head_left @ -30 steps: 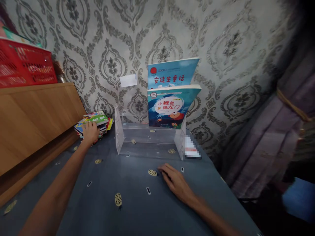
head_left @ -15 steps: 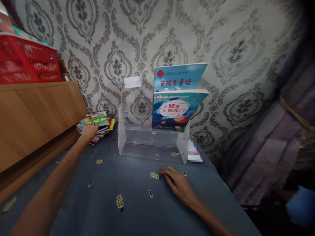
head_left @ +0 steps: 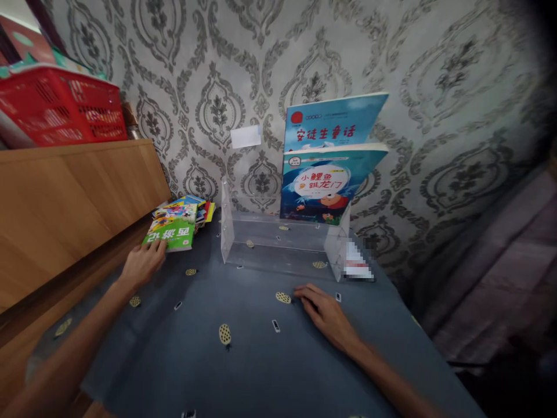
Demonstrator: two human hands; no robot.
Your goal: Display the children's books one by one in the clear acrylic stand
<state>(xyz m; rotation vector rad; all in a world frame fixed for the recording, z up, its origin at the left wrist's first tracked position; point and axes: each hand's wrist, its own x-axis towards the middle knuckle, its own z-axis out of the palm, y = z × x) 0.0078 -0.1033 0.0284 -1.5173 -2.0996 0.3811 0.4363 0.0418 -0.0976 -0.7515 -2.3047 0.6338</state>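
Note:
My left hand (head_left: 145, 262) is closed on the near edge of a green picture book (head_left: 176, 235), whose title is upside down to me. That book is in front of a pile of books (head_left: 204, 212) at the left rear of the table. My right hand (head_left: 322, 313) rests on the dark blue tablecloth with its fingers loosely bent and apart, holding nothing. Beyond it stands a clear plastic book rack (head_left: 278, 258). Two blue books stand upright at its right side: a carp story book (head_left: 319, 186) in front and a taller fairy-tale book (head_left: 331, 125) behind it.
At the left, a wooden cabinet (head_left: 82, 197) carries a red plastic basket (head_left: 65, 107). A patterned wall (head_left: 256, 75) closes off the back, with a small white label (head_left: 246, 137) on it. A blurred white item (head_left: 357, 261) lies right of the rack, near a curtain (head_left: 491, 290).
My left hand has drawn the green book off the pile towards me. The right hand stays on the tablecloth. The view has shifted somewhat.

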